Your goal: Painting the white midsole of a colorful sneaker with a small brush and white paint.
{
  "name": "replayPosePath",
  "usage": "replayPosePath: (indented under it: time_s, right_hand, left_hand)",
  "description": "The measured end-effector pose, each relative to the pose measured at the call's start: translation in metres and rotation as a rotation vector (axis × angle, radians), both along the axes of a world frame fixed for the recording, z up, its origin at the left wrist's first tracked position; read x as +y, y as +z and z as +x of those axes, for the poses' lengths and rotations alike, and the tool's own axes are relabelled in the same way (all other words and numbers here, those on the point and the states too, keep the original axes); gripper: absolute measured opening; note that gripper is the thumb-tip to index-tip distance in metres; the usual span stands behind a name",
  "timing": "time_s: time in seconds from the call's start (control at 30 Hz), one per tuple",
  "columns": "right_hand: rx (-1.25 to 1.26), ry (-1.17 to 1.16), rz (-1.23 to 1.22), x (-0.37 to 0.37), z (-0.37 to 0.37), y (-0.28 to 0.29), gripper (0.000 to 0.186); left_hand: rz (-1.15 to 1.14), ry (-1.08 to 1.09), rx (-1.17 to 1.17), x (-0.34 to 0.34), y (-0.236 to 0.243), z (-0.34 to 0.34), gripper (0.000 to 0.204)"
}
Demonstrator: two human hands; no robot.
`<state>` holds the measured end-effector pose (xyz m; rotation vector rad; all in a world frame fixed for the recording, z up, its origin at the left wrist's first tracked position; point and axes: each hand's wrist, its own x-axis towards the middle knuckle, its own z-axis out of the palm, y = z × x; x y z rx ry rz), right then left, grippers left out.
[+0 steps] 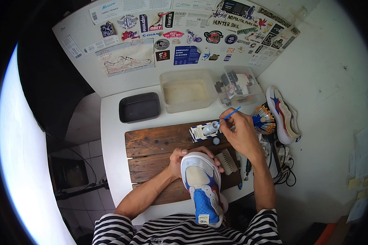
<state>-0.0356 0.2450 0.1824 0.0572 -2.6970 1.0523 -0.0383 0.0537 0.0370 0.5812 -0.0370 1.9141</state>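
My left hand is closed round the toe end of a sneaker in white, grey, red and blue. The shoe's blue tongue points back toward me, and no laces show in it. My right hand pinches a thin blue paintbrush, its handle slanting up to the right. The brush's lower end is at the mouth of a small bottle of pale paint; the tip itself is hidden. Under the bottle lies a patterned small box. A round bottle cap rests close by on the wooden board.
A scrubbing brush lies right of the shoe. Behind the board stand a black tray, a clear plastic tub and a box of small bottles. Rightward are bundled paintbrushes, a second sneaker and tangled cables.
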Motion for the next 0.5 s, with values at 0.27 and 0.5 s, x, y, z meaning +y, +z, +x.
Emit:
replayPosePath:
  time_s: [0.27, 0.5]
  right_hand:
    - [0.026, -0.046, -0.061, 0.006, 0.005, 0.004, 0.009]
    - [0.122, -0.121, -0.132, 0.017, 0.012, -0.003, 0.008]
  left_hand:
    - [-0.03, 0.004, 0.018, 0.0, -0.001, -0.003, 0.073]
    - [-0.031, 0.008, 0.03, -0.002, 0.002, -0.002, 0.072]
